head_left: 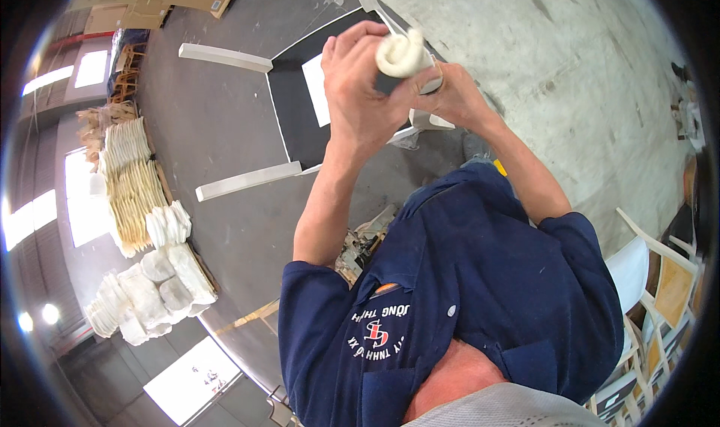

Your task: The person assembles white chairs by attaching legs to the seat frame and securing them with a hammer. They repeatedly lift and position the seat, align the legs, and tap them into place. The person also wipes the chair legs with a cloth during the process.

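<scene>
Below you lies an upturned white chair frame (247, 119) with a black seat. Your left hand (360, 89) and right hand (450, 97) both clasp 1 cream strap roll (401, 53), raised between them. Loosen either grip and I judge it unwinds.

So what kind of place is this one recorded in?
Probably a furniture workshop or factory floor: bare concrete floor, stacked white chair frames, piled pale stock on pallets, and an upturned white-legged frame under both hands.
</scene>
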Tool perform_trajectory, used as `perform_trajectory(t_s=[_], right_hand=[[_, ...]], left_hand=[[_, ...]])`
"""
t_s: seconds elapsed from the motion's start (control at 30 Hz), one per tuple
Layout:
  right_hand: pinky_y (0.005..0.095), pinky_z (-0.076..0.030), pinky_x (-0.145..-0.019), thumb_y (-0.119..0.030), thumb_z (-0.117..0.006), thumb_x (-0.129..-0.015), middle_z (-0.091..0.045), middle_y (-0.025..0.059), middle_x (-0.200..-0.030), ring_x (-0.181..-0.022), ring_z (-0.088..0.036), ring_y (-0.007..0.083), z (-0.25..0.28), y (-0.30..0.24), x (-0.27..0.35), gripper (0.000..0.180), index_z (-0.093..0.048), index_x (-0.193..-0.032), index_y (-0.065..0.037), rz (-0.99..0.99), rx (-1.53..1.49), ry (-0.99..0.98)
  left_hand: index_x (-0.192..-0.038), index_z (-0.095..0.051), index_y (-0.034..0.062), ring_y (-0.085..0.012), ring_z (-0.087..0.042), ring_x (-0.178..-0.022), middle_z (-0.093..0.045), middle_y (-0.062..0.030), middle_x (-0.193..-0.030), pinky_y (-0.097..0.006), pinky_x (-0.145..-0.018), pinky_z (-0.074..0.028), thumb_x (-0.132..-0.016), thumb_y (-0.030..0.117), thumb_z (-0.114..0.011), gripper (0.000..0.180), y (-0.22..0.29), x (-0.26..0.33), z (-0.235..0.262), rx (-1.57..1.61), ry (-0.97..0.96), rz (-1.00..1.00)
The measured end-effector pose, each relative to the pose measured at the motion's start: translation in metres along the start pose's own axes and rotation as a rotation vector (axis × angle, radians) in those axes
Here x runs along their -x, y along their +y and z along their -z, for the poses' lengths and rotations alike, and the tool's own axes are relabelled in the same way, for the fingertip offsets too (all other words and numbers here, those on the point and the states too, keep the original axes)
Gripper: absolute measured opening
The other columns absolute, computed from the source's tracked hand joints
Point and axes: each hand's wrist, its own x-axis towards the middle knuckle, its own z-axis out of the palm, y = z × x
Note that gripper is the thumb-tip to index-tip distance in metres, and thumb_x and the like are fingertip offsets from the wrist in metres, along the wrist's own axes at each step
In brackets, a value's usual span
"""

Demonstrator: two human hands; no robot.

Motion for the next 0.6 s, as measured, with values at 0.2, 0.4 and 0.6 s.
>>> perform_trajectory(t_s=[0.2,0.4,0.6], right_hand=[[0.0372,-0.051,-0.067,-0.032,-0.075,-0.075,-0.068,0.0109,-0.077,-0.071,-0.066,0.0266,0.002,-0.003,-0.002,0.034,-0.065,-0.096,-0.006,-0.027,-0.029,-0.011],[0.0335,-0.050,-0.066,-0.029,-0.076,-0.076,-0.068,0.0095,-0.074,-0.067,-0.065,0.0216,-0.002,0.001,0.000,0.029,-0.068,-0.090,-0.005,-0.086,-0.076,-0.032],[0.0349,-0.050,-0.070,-0.036,-0.075,-0.079,-0.068,0.0097,-0.082,-0.076,-0.065,0.0210,-0.015,0.005,0.007,0.043,-0.064,-0.106,-0.004,-0.097,0.037,0.064]], left_hand=[[-0.088,-0.069,0.0033,-0.0226,-0.064,-0.091,-0.067,-0.0088,-0.093,-0.035,-0.080,-0.048,-0.067,0.013,-0.085,0.028,-0.007,0.006,0.001,0.150,0.051,0.121],[-0.083,-0.069,0.0054,-0.0265,-0.060,-0.094,-0.066,-0.0085,-0.087,-0.041,-0.083,-0.042,-0.063,0.016,-0.085,0.028,-0.017,0.007,-0.001,0.173,0.149,0.179],[-0.096,-0.071,0.0078,-0.0239,-0.060,-0.101,-0.063,-0.0078,-0.104,-0.034,-0.082,-0.050,-0.062,0.011,-0.088,0.037,-0.014,0.028,0.031,0.050,0.199,0.112]])
